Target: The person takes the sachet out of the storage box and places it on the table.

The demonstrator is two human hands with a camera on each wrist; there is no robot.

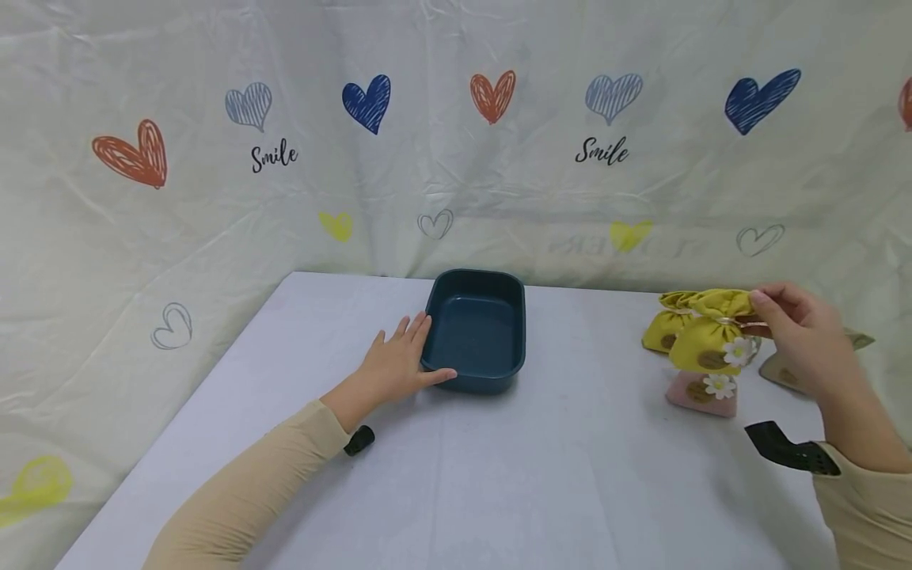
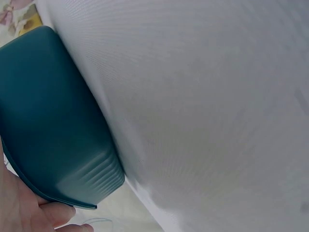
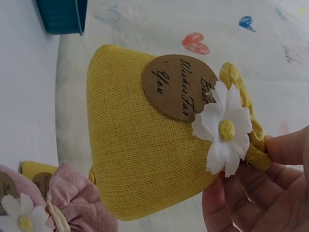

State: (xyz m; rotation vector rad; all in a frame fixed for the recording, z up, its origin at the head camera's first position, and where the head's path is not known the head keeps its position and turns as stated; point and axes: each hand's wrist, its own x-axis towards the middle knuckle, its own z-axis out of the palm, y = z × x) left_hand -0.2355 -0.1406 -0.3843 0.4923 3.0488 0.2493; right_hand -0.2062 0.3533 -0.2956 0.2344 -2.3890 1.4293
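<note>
My left hand (image 1: 420,352) lies flat on the white table (image 1: 541,483), its straight fingers along the left wall of an empty dark teal tray (image 1: 476,328) and its thumb against the front corner. The left wrist view shows a fingertip (image 2: 50,212) under the tray's (image 2: 48,121) rim. My right hand (image 1: 765,313) pinches the gathered neck of a yellow fabric pouch (image 1: 705,344) and holds it lifted over the other pouches. In the right wrist view this pouch (image 3: 140,145) carries a brown round tag and a white daisy, with my fingers (image 3: 285,150) on its neck.
Under and behind the lifted pouch are a pink pouch (image 1: 701,393), a second yellow pouch (image 1: 661,331) and a beige one (image 1: 777,370) partly hidden by my hand. A heart-printed sheet (image 1: 456,158) hangs behind the table. The pink pouch (image 3: 72,205) shows low in the right wrist view.
</note>
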